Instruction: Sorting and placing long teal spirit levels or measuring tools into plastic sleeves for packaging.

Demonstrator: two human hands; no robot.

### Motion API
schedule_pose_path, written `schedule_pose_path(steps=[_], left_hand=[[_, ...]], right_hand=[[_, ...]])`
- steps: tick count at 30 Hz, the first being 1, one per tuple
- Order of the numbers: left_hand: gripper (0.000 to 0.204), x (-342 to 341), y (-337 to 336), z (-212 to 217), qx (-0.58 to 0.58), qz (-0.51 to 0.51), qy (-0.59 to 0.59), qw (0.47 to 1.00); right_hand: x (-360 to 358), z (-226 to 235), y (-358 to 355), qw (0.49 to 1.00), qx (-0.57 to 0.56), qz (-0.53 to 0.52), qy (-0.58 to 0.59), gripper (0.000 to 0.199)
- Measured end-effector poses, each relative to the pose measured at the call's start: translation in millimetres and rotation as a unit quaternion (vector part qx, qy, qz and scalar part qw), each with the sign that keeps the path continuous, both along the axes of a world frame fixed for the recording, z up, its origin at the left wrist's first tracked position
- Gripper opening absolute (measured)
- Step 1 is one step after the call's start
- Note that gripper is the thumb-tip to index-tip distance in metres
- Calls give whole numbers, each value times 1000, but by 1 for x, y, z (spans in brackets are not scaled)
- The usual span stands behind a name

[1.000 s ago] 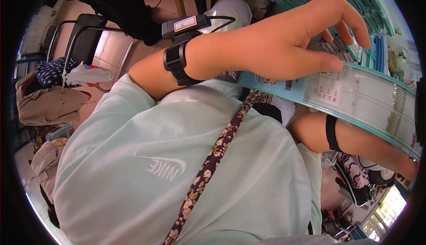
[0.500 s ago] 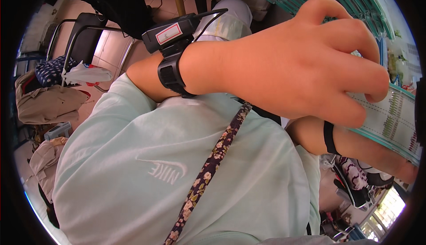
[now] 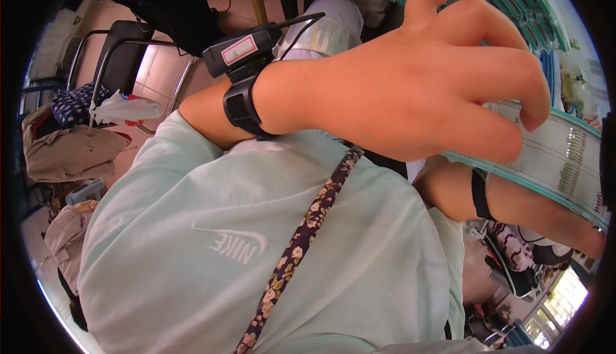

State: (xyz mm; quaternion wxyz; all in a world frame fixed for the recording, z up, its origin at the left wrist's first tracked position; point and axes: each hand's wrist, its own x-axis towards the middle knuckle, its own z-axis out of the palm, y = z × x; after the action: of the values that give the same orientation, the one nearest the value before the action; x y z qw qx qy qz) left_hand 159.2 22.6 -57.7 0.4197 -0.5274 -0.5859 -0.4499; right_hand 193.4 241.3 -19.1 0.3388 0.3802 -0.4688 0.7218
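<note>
Two hands, left hand (image 3: 423, 84) atop flat teal-edged tray (image 3: 564, 161)

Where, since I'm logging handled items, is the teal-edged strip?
Head view, far right: the teal-edged strip lies under fingertips of the left hand, above the right forearm.

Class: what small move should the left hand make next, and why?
Probably lower the fingertips of the left hand flat onto the teal-edged strip: they curl over its near end, and only the right forearm shows under it.
</note>
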Motion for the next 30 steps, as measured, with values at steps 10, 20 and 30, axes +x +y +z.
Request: schedule_pose_path(steps=[10, 20, 30], left_hand=[[78, -9, -28, -25, -5, 98, -73, 992], [98, 4, -35, -71, -224, 36, -300, 927], [83, -2, -37, -16, -253, -2, -345, 904]], right_hand=[[0, 6, 10, 1000, -9, 2, 4, 64], [7, 6, 12, 999, -8, -30, 19, 65], [3, 2, -6, 995, 17, -84, 56, 66]])
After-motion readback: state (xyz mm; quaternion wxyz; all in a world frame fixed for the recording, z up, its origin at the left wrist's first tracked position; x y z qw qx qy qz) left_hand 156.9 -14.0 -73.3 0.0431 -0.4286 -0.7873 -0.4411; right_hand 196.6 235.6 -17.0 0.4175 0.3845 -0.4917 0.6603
